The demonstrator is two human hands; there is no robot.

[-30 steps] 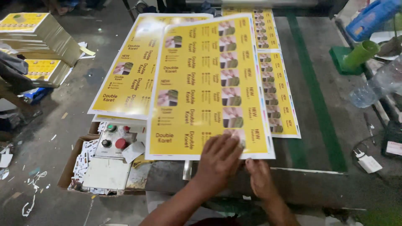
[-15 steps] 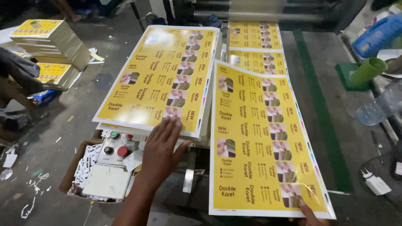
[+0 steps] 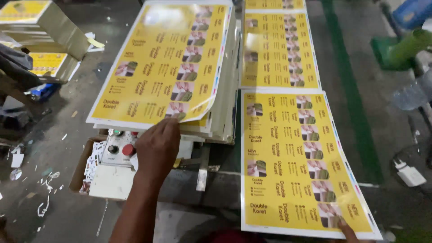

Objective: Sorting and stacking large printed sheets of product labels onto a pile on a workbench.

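1. Presently the left hand [image 3: 157, 146] is reaching to the near edge of the stack of yellow printed sheets [image 3: 166, 67], its fingers [image 3: 168, 126] curling under the corner of the top sheet and lifting it slightly off the pile.
2. That stack is lying on the left part of the desk [image 3: 387, 135], overhanging its near edge, above a grey control box [image 3: 118, 148] with a red and a green button.
3. Meanwhile the right hand [image 3: 348, 231] is barely showing at the bottom edge; only a fingertip or two is pressing on the near corner of a single yellow sheet [image 3: 297, 162], and I cannot tell whether it is gripping.
4. This single sheet is lying flat just right of the stack, with another sheet [image 3: 279, 49] lying beyond it.
5. Further stacks of yellow prints [image 3: 40, 27] are sitting on the floor at the far left.
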